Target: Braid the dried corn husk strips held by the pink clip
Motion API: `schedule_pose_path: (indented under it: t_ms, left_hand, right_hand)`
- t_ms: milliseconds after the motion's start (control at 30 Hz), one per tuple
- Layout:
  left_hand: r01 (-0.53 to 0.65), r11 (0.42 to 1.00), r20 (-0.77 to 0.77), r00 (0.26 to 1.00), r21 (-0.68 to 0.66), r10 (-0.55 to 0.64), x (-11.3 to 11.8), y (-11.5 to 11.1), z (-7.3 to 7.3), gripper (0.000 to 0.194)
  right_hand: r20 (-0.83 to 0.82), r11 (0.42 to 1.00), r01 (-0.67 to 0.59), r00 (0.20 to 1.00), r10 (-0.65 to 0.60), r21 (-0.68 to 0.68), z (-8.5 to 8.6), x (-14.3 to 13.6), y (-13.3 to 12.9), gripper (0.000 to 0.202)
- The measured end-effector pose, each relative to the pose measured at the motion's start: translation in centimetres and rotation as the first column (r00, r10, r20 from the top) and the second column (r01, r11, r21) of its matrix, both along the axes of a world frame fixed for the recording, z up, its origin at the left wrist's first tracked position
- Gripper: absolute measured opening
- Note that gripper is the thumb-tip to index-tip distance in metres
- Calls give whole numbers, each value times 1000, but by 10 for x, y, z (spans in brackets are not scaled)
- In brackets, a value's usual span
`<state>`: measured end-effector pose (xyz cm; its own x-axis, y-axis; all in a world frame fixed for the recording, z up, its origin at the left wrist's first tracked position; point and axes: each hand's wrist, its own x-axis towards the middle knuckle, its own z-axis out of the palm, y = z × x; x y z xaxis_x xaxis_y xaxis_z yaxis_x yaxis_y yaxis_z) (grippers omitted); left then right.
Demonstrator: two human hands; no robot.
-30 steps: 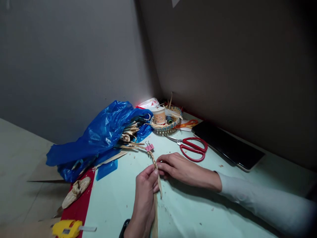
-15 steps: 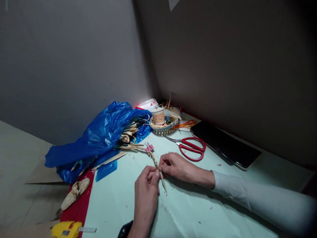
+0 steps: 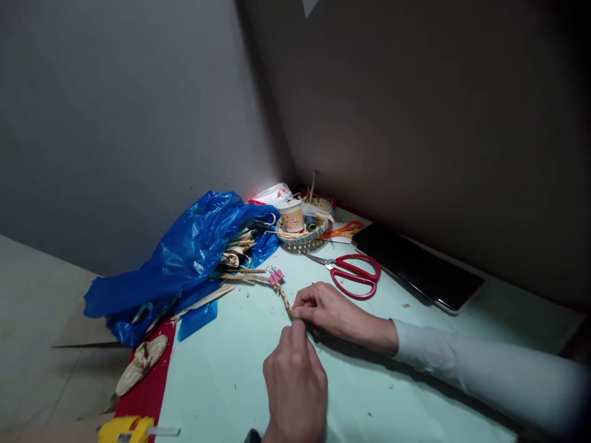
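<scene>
A thin braid of dried straw-like strips (image 3: pixel 285 301) runs from a pink binder clip (image 3: pixel 276 276) down to my fingers. My right hand (image 3: pixel 329 311) pinches its lower end between thumb and forefinger. Just below, my left hand (image 3: pixel 296 381) is closed, its back turned to me and its fingertips close to the right hand's. It covers the loose ends of the braid, so its exact hold on them is hidden. Beyond the clip, pale strips lie toward a blue plastic bag (image 3: pixel 184 243) stuffed with more strips.
Red-handled scissors (image 3: pixel 355 275) lie beyond my right hand, beside a black tablet-like slab (image 3: pixel 415 264). A round tray (image 3: pixel 302 241) at the back holds a paper cup (image 3: pixel 292 217) and thread. Orange scissors (image 3: pixel 344 229) rest near it. A yellow glue gun (image 3: pixel 127 429) sits front left.
My left hand has shifted right and turned so its back faces me, now covering the braid's loose ends. The right hand keeps its pinch. The view has shifted slightly.
</scene>
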<state>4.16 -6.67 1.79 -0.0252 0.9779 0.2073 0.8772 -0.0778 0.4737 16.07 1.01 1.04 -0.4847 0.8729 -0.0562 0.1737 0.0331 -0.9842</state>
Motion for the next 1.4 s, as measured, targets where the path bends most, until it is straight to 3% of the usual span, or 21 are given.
schedule_pose_path:
  t_ms: [133,267,300,367,433,500,567,667,767,833,933,1033,1133,1267,1400]
  left_hand:
    - [50,997,-63,997,57,-46,9,-11,-9,29]
    - [21,987,101,994,157,-37,-3,-9,3,18]
    - [-42,991,179,984,125,19,-10,-4,8,22]
    - [-154,988,407,901,-23,150,-24,10,16,13]
    - [-60,972,630,752,-228,194,-32,23,19,19]
    - [154,921,798,562,-357,216,-33,33,17,23]
    - [265,879,859,445,-397,253,-27,38,12,25]
    - [253,873,855,436,-417,282,-20,38,5,28]
    - [212,881,835,470,-422,287,-19,36,0,25]
    - [175,892,818,501,-416,283,-20,35,-4,26]
    - [93,913,786,547,-398,288,-21,34,-9,28]
    - [5,930,769,565,-367,300,-18,32,-12,25]
    - [-42,937,773,553,-346,310,-15,28,-12,22]
    - [-50,926,799,490,-374,349,-13,21,-8,15]
    - [-11,915,869,307,-404,388,-13,15,-1,22]
  right_hand:
    - [-151,985,-49,988,24,-167,-2,3,2,11]
    - [-254,949,-92,967,13,-302,5,8,5,13]
    - [-262,939,-92,965,2,-331,8,9,5,13]
    - [-255,925,-86,967,-13,-371,13,11,6,11]
    - [-249,915,-99,969,-1,-392,14,12,6,11]
    - [-247,920,-117,969,23,-374,12,11,6,13]
    - [-224,934,-118,974,42,-338,10,11,7,14]
    - [-53,972,-101,994,92,-211,11,13,7,14]
    - [253,983,-150,960,119,108,19,17,2,16]
    - [445,929,-210,894,56,304,24,19,-4,20]
    - [623,845,-266,776,-98,464,24,22,-14,23]
    - [658,754,-311,724,-206,579,20,22,-23,16]
    - [655,673,-393,733,-183,627,17,20,-35,10]
    - [666,587,-470,728,-165,659,17,12,-53,18]
    - [706,442,-570,660,-257,693,17,2,-60,29]
